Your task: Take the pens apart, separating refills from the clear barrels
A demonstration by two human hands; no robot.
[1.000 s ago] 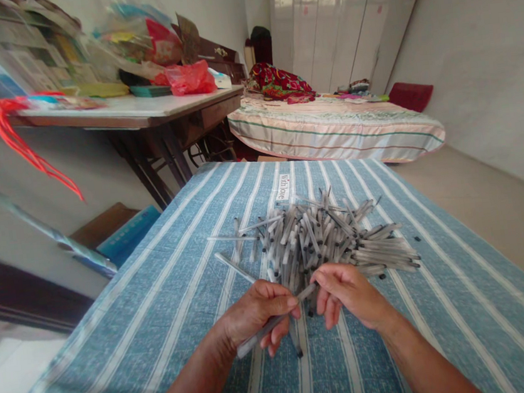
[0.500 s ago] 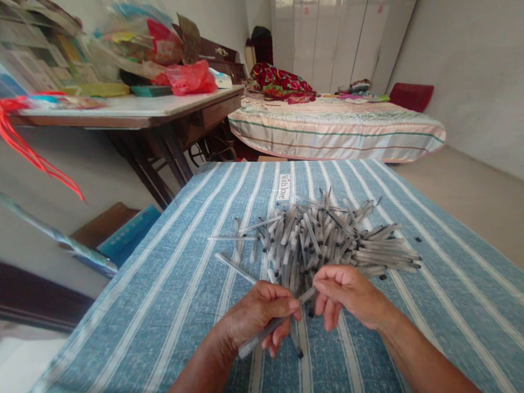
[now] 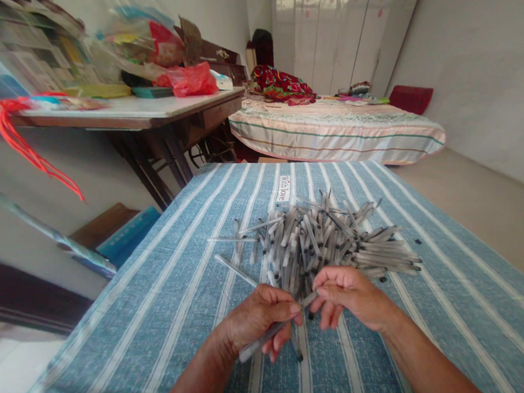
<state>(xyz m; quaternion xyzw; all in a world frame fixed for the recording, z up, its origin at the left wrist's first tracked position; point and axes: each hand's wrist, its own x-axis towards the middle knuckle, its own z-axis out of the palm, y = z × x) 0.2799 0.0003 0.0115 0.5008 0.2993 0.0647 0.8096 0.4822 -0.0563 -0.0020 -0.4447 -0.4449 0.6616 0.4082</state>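
Between my two hands is a slim translucent grey pen [image 3: 255, 345], slanting up from lower left to right. My left hand [image 3: 266, 314] is closed around its middle, thumb on top, and the wider end sticks out below the palm. With thumb and forefinger, my right hand [image 3: 349, 295] pinches the far end; its other fingers are curled loosely. Just beyond the hands lies a heap of similar grey pens [image 3: 314, 235], many with black ends. A single pen [image 3: 236, 270] lies apart at the heap's left. Another dark-tipped pen [image 3: 297, 347] shows beneath my left hand.
A blue striped cloth [image 3: 164, 334] covers the table. Small black pieces [image 3: 418, 242] lie right of the heap. At the left, a side table [image 3: 157, 107] holds bags and boxes, with a red cord [image 3: 40, 158] hanging down. A bed [image 3: 329, 125] stands behind.
Both hands keep their grip on the pen and have barely moved. The right fingers have shifted slightly along its end.
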